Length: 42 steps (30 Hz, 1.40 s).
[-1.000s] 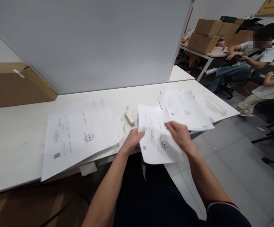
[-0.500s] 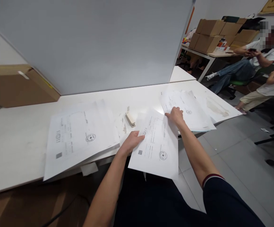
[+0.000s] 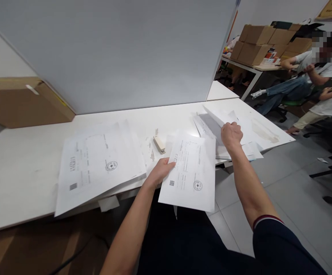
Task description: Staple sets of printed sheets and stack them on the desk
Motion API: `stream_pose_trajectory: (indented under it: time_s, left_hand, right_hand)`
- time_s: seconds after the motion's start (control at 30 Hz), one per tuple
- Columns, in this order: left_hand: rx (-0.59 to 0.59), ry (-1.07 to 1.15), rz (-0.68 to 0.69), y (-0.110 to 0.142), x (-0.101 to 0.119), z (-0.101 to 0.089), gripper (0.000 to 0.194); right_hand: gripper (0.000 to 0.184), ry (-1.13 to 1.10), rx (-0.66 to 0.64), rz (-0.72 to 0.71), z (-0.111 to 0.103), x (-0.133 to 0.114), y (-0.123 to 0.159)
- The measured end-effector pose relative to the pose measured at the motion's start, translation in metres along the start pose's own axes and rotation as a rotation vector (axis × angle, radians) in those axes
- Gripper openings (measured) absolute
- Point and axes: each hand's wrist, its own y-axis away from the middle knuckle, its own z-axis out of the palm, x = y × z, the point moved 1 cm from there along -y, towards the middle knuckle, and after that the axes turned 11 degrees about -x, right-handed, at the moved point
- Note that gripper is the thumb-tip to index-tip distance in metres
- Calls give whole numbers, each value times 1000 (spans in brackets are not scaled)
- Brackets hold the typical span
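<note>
My left hand pinches the left edge of a printed sheet with a round stamp, held over the front edge of the white table. My right hand is closed on the top sheet of the right paper stack, lifting its near edge so it curls up. A small beige stapler lies on the table just left of the held sheet. A larger stack of printed sheets rests to the left.
A grey partition panel stands along the table's back. A cardboard box sits at the far left. At the right rear, two seated people are beside a table stacked with cardboard boxes. Grey tiled floor lies to the right.
My right hand let go of the held sheet, moved to the right stack and lifted its top sheet. The left hand keeps the stamped sheet, which has straightened a little.
</note>
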Motion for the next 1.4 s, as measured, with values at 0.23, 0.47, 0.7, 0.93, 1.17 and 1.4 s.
stream_pose_trajectory:
  time_s: [0.23, 0.47, 0.7, 0.93, 1.17, 1.4]
  left_hand:
    - [64, 256, 53, -25, -2, 10, 26]
    - [120, 414, 166, -38, -7, 17, 36]
    - [182, 438, 258, -37, -7, 19, 35]
    - [160, 278, 300, -32, -10, 17, 41]
    - [81, 131, 378, -4, 3, 9, 42]
    - [157, -101, 643, 26, 38, -2, 38]
  right_hand:
    - [33, 141, -250, -353, -16, -36, 93]
    - [29, 65, -465, -605, 15, -87, 170]
    - [30, 37, -524, -617, 12, -99, 188]
    - [39, -232, -427, -560, 12, -71, 165]
    - [70, -896, -119, -102, 40, 23, 95]
    - [26, -1575, -277, -455, 13, -6, 91]
